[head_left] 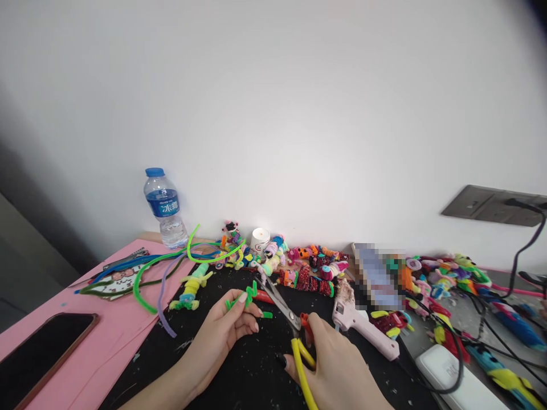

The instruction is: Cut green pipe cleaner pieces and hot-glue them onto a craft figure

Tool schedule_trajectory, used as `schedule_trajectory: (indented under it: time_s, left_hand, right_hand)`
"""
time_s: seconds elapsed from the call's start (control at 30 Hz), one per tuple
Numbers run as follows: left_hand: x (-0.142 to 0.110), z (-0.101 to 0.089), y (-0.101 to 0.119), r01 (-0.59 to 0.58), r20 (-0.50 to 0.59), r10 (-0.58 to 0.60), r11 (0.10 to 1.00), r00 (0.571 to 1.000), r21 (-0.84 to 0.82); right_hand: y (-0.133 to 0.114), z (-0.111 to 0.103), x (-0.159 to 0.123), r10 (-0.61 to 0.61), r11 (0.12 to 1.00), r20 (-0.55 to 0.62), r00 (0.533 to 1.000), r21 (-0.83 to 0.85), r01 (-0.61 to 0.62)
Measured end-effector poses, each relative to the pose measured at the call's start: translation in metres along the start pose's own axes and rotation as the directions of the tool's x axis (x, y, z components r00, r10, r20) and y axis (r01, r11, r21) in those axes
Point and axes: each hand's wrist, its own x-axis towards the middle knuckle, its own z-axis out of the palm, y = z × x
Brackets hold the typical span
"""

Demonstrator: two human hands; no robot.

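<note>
Left hand is pinching a bent green pipe cleaner between thumb and fingertips, fingers curled in narrow around it, just above the black mat. A small cut-off green bit lies on the mat right beside those fingers. Right hand is wrapped around the handles of the scissors, one handle yellow and one red, with the blades open a little and the tips pointing at the pipe cleaner, almost touching it.

Everything else, going off the mat: a pink glue gun lies on its right side, just beside the right hand. A row of little fuzzy pipe-cleaner figures runs along its far edge by the wall, with a small white candle among them. Loose long pipe cleaners are piled at its left edge on the pink sheet, a water bottle stands beyond those, and a dark phone lies well to the left.
</note>
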Motion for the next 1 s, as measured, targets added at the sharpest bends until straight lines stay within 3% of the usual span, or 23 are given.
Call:
schedule_trajectory:
  time_s: [0.13, 0.3, 0.53, 1.0]
  left_hand:
    - [-0.002, 0.003, 0.002, -0.014, -0.008, 0.014, 1.000, 1.000, -0.022]
    - [-0.001, 0.004, 0.002, -0.016, -0.036, 0.015, 1.000, 0.999, -0.021]
    - [-0.002, 0.001, -0.008, 0.023, 0.147, -0.034, 0.997, 0.989, 0.076]
    - [-0.005, 0.002, -0.007, 0.065, 0.202, -0.086, 0.992, 0.976, 0.106]
  right_hand:
    - [-0.005, 0.000, -0.001, -0.025, 0.999, 0.086, 0.996, -0.032, 0.028]
    - [-0.005, 0.003, 0.000, -0.026, 0.999, 0.112, 0.993, -0.038, 0.031]
    - [-0.002, 0.007, 0.001, -0.031, 0.999, 0.083, 0.996, -0.008, 0.031]
    - [-0.004, 0.008, 0.001, -0.019, 1.000, 0.072, 0.997, 0.025, 0.017]
